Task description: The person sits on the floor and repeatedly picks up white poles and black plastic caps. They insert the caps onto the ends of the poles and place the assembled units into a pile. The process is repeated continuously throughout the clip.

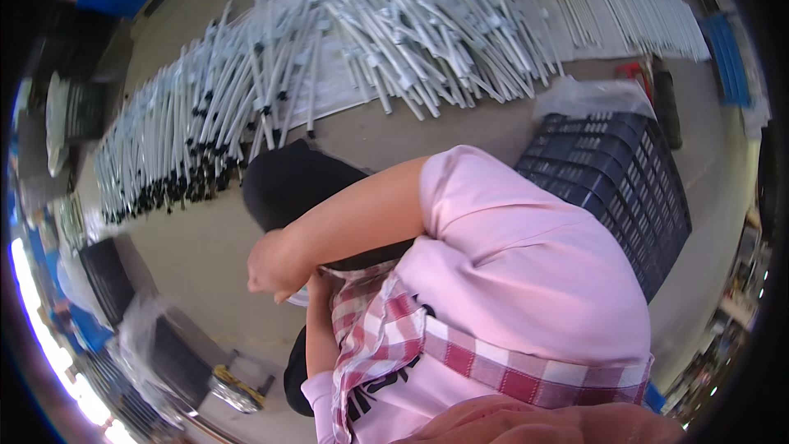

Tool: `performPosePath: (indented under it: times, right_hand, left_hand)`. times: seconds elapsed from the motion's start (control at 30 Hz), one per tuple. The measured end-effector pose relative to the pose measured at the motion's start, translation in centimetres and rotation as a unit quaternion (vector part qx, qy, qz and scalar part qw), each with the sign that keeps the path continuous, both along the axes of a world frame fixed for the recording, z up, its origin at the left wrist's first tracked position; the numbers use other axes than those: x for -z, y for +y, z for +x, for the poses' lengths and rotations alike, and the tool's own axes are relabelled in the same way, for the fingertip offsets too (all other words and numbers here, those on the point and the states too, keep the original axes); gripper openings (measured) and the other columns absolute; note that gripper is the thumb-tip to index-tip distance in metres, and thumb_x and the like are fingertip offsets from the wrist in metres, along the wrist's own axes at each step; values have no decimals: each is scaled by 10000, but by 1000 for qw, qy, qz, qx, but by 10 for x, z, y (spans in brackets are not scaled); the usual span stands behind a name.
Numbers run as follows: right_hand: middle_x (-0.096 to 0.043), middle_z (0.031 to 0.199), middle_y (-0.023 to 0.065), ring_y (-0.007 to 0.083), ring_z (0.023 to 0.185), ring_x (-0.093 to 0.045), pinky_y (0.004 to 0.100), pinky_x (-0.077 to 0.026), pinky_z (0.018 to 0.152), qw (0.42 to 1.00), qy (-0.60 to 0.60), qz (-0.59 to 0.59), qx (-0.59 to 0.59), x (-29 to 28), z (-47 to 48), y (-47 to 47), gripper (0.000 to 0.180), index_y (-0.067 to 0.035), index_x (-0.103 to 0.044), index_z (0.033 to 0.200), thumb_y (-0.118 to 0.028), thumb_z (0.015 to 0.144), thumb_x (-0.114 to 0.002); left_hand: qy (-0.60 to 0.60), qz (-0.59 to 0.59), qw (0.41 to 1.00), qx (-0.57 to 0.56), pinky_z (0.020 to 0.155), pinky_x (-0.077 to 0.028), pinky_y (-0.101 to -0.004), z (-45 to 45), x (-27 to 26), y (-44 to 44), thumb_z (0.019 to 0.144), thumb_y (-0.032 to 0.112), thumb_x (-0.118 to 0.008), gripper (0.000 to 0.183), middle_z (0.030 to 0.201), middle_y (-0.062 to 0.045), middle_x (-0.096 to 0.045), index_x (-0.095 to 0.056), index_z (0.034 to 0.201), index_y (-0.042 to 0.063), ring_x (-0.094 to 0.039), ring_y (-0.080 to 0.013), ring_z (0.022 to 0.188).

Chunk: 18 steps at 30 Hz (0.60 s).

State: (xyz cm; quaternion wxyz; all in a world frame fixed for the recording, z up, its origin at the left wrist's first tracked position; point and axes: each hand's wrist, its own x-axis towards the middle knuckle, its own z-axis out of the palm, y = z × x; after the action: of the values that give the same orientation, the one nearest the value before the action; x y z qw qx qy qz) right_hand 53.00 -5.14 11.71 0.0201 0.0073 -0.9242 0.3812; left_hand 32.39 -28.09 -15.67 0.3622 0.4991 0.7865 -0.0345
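Observation:
My right hand is in front of my apron with its fingers curled, and its forearm crosses over my lap. Just beside it my left hand is partly hidden behind the right wrist. A small white item with a greenish part shows between the two hands. Most of it is covered, so I cannot tell what it is or which hand grips it. My checked red-and-white apron hangs close by the left hand. Black trousers cover my bent right knee, beyond the right forearm.
Many white poles, some with black end caps, lie on sheeting over the floor. Thinner pale rods lie farther right. Stacked dark plastic crates carry a clear plastic bag. Dark bins stand at left.

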Motion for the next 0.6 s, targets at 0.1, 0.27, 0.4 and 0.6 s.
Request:
performPosePath:
  times: [0.1, 0.27, 0.4, 0.6]
  right_hand:
    - [-715, 1080, 137, 357, 1041, -665, 477, -534, 866, 1000, 21, 10, 8, 2, 2, -4, 371, -54, -693, 1109, -364, 909, -657]
    - [-721, 1001, 134, 355, 975, -681, 476, -540, 829, 992, 123, 10, 29, 8, 3, -7, 337, -61, -690, 1060, -345, 878, -686]
    - [-733, 958, 115, 331, 945, -699, 452, -550, 802, 983, 178, 18, 44, 14, 6, -24, 292, -79, -695, 1026, -307, 844, -679]
    - [-747, 1021, 80, 298, 1008, -700, 436, -544, 842, 994, 98, 49, -8, 8, 5, -38, 268, -108, -735, 1043, -293, 872, -642]
  left_hand:
    - [56, 28, 998, 4, 775, -538, -426, 25, -50, 31, 895, 65, -567, 205, 930, -177, -711, -658, 1056, -25, -697, -306, 896]
    - [135, 34, 989, 49, 778, -544, -433, 9, -84, 42, 907, 83, -583, 214, 942, -169, -711, -655, 1078, -23, -698, -300, 904]
    - [133, 25, 991, 12, 788, -545, -431, 2, -97, 35, 914, 86, -582, 221, 964, -167, -709, -652, 1095, -21, -696, -299, 920]
    - [69, 15, 994, -82, 804, -548, -427, -14, -102, 20, 925, 90, -579, 233, 996, -163, -706, -647, 1120, -18, -693, -297, 943]
